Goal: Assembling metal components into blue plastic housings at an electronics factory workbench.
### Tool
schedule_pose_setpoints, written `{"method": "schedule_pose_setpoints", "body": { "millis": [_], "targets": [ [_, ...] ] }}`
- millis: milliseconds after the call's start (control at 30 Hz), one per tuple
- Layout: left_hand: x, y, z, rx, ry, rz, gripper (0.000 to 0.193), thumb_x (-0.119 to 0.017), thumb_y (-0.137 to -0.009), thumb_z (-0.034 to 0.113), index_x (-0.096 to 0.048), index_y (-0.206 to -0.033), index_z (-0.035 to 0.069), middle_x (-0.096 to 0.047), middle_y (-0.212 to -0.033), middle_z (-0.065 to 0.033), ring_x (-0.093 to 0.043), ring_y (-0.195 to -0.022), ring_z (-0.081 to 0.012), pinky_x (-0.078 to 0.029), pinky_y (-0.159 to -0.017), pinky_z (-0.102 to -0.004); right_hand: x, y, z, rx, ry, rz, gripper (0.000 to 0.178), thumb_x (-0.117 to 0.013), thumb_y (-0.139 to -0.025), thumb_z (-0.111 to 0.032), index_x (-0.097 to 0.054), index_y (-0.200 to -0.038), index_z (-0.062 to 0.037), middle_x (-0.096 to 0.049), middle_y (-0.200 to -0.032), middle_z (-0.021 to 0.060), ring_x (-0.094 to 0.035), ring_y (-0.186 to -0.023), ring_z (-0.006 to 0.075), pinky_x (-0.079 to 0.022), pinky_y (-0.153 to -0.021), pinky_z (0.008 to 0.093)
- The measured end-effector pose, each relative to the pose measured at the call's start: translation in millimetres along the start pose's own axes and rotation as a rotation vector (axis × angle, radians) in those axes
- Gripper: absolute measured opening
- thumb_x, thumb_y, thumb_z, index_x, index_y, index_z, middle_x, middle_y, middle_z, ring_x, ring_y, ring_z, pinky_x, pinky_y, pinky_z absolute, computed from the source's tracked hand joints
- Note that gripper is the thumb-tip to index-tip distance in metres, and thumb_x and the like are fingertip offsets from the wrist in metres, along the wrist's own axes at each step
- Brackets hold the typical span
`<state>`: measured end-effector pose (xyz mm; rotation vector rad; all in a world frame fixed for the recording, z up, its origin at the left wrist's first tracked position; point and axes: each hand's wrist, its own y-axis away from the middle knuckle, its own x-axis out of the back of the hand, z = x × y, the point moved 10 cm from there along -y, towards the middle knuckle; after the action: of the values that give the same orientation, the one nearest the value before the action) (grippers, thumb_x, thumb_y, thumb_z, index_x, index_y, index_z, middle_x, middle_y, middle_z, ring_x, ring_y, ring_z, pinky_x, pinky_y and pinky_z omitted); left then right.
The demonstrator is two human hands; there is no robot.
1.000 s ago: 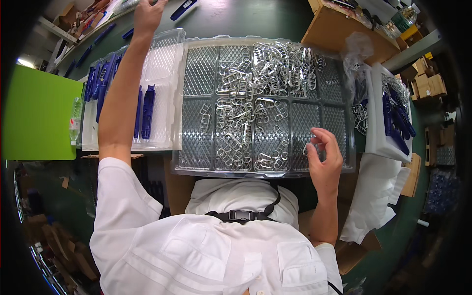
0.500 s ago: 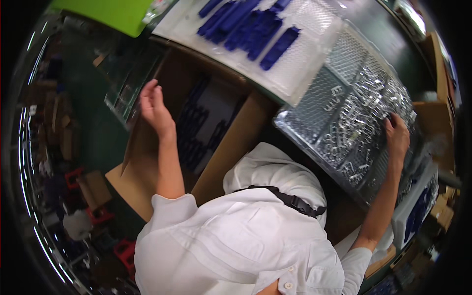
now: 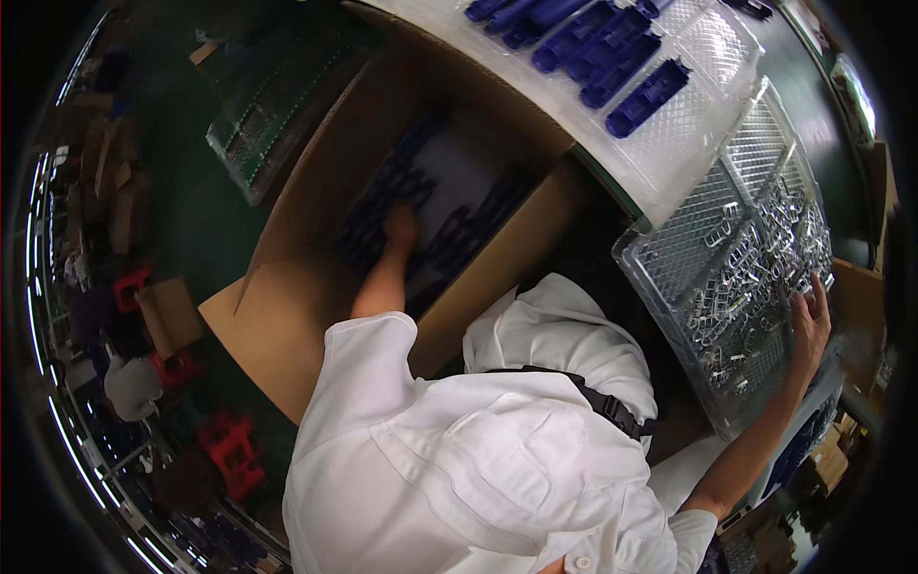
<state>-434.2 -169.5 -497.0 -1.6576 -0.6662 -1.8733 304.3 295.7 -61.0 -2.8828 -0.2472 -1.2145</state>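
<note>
My left hand (image 3: 402, 228) reaches deep into a cardboard box (image 3: 497, 273), down among dark blue plastic parts (image 3: 459, 239) lying in rows on a pale sheet. Shadow hides its fingers, so their grip does not show. My right hand (image 3: 811, 318) rests at the right side of a clear plastic tray (image 3: 669, 277). Its fingers are stretched out and apart beside a heap of small shiny metal clips (image 3: 755, 258), with nothing visible between them.
Blue plastic housings (image 3: 612, 48) lie on a white textured tray (image 3: 722, 105) on the bench above the box. An open box flap (image 3: 268, 325) sticks out at the left. Red stools (image 3: 229, 454) stand on the floor farther left.
My left hand has gone from above the box's left side down into it. My right hand has drawn back from the clip heap toward the tray's edge. The view has shifted left.
</note>
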Motion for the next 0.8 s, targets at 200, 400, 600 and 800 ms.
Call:
{"method": "schedule_pose_setpoints", "body": {
  "millis": [200, 400, 600, 800],
  "targets": [
    [-43, -17, -40, 0.154, -0.217, -0.359, 0.061, -0.048, -0.104, 0.061, -0.071, -0.126, 0.009, -0.072, -0.122, -0.021, -0.073, -0.11, -0.0399, -0.059, -0.089, -0.0569, -24, 66, -33, -0.268, -0.47, -0.055, 0.029, -0.073, -0.1, -0.021, -0.072, -0.125, -0.0054, -0.076, -0.107, 0.0003, -0.068, -0.089, 0.0059, -0.05, -0.075, 0.0196],
    [-27, -29, -17, 0.081, -0.176, -0.331, 0.048, -0.056, -0.102, 0.051, -0.072, -0.121, 0.01, -0.074, -0.115, -0.0189, -0.071, -0.109, -0.0402, -0.059, -0.091, -0.0542, -17, 102, -37, -0.242, -0.43, 0.107, 0.025, -0.072, -0.102, -0.024, -0.078, -0.117, -0.0044, -0.076, -0.102, -0.0013, -0.061, -0.078, 0.0038, -0.047, -0.07, 0.0197],
    [-18, -16, 13, -0.104, -0.163, -0.31, 0.04, -0.063, -0.095, 0.038, -0.071, -0.12, 0.008, -0.072, -0.118, -0.0217, -0.07, -0.111, -0.0423, -0.058, -0.092, -0.0538, -17, 116, -36, -0.214, -0.485, 0.122, 0.017, -0.075, -0.1, -0.019, -0.074, -0.107, -0.0035, -0.069, -0.088, -0.0039, -0.058, -0.076, 0.0034, -0.043, -0.066, 0.0201],
    [49, -26, -9, -0.134, -0.095, -0.187, 0.034, -0.059, -0.1, 0.031, -0.074, -0.112, 0.003, -0.074, -0.104, -0.0211, -0.071, -0.093, -0.0366, -0.057, -0.085, -0.0462, -18, 117, -32, -0.186, -0.442, 0.083, 0.018, -0.071, -0.103, -0.015, -0.074, -0.112, -0.0012, -0.072, -0.088, -0.0005, -0.061, -0.076, 0.0042, -0.05, -0.069, 0.0202]
  ]
}}
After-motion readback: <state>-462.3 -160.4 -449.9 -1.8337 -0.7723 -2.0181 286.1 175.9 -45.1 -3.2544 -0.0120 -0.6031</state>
